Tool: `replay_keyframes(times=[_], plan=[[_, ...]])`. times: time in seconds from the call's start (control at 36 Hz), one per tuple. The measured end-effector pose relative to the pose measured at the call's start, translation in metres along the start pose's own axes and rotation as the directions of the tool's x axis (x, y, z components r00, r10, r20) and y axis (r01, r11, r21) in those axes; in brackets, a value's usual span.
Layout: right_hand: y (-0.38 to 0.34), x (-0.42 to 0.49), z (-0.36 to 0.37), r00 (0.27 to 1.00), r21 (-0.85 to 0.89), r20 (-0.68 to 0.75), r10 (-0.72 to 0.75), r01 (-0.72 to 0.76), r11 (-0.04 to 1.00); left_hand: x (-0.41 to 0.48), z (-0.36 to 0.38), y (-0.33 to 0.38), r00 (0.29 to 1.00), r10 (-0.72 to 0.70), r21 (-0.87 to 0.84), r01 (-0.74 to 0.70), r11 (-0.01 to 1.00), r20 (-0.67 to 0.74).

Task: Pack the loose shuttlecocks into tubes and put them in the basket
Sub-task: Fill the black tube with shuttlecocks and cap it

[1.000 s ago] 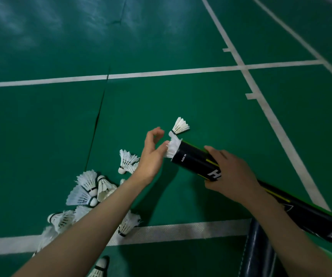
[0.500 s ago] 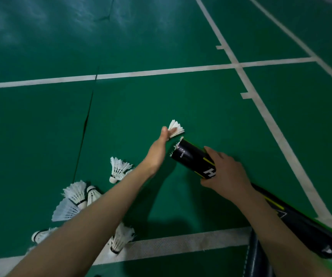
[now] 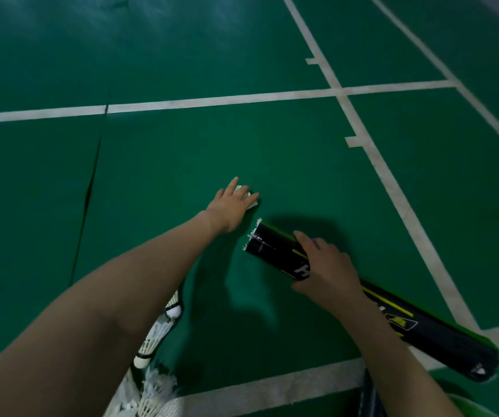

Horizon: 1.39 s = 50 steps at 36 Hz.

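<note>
Shuttlecock (image 3: pixel 252 203) lies beneath the spread-fingered left hand (image 3: pixel 230 207). Right hand (image 3: pixel 326 267) grips the tube (image 3: pixel 272 249), mouth facing the left hand for loading.

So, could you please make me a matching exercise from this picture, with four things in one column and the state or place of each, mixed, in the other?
Things
1. left hand
2. right hand
3. black tube
4. loose shuttlecocks

States or places
A. grips the tube
B. white feathers stick out of its open end
C. lie at the bottom left of the picture
D. touches a lone shuttlecock on the green floor

Pairs: 1-D, 2-A, 3-B, 4-C
</note>
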State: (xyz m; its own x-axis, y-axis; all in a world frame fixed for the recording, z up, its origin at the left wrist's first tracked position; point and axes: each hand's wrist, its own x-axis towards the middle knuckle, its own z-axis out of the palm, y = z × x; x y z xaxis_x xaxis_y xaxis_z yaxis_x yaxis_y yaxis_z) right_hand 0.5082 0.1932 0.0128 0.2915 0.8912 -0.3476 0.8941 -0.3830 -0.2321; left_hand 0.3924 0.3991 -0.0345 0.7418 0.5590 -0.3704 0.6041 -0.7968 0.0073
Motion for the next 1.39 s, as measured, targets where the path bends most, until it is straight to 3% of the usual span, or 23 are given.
replay_keyframes(times=[0.22,0.28,0.36,0.42,0.53,0.61,0.69,0.78,0.92,1.06,1.22,1.39], plan=[[0.004,-0.015,-0.001,1.000,-0.001,0.007,-0.015,0.015,1.000,-0.027,0.013,-0.007,0.968,-0.182,-0.141,0.158,0.977,-0.174],[0.003,-0.021,-0.001,0.999,-0.014,-0.010,-0.036,0.036,0.999,-0.040,0.012,-0.007,0.935,-0.263,-0.325,0.178,0.929,-0.238],[-0.003,-0.031,-0.002,0.997,-0.060,-0.026,-0.074,0.072,0.996,-0.072,0.003,0.003,0.819,-0.467,-0.706,0.111,0.699,-0.334],[-0.008,-0.038,-0.002,0.994,-0.077,-0.035,-0.104,0.101,0.992,-0.103,0.000,0.013,0.762,-0.575,-0.870,0.032,0.491,-0.297],[-0.019,-0.055,-0.004,0.986,-0.099,-0.067,-0.155,0.148,0.984,-0.168,0.010,0.028,0.741,-0.662,-0.992,-0.041,0.123,-0.112],[-0.030,-0.069,-0.005,0.979,-0.116,-0.083,-0.186,0.176,0.978,-0.207,0.014,0.038,0.731,-0.681,-0.995,-0.091,-0.049,-0.033],[-0.048,-0.081,-0.005,0.968,-0.118,-0.084,-0.238,0.228,0.967,-0.236,0.015,0.047,0.777,-0.627,-0.992,-0.112,-0.064,-0.047],[-0.069,-0.089,-0.007,0.948,-0.108,-0.103,-0.302,0.291,0.950,-0.256,0.016,0.053,0.796,-0.595,-0.993,-0.116,0.024,-0.107],[-0.089,-0.099,-0.015,0.933,-0.193,-0.103,-0.345,0.321,0.927,-0.279,0.028,0.049,0.770,-0.638,-0.983,-0.128,-0.130,-0.016],[-0.096,-0.114,-0.023,0.931,-0.270,-0.083,-0.356,0.323,0.907,-0.289,0.034,0.062,0.786,-0.617,-0.989,-0.061,-0.137,0.036],[-0.110,-0.127,-0.009,0.937,-0.185,-0.077,-0.341,0.323,0.928,-0.293,0.035,0.071,0.837,-0.542,-0.978,-0.037,-0.203,0.081],[-0.107,-0.128,0.014,0.951,-0.090,-0.039,-0.305,0.301,0.949,-0.302,0.043,0.068,0.890,-0.449,-0.986,0.005,-0.164,0.079]])
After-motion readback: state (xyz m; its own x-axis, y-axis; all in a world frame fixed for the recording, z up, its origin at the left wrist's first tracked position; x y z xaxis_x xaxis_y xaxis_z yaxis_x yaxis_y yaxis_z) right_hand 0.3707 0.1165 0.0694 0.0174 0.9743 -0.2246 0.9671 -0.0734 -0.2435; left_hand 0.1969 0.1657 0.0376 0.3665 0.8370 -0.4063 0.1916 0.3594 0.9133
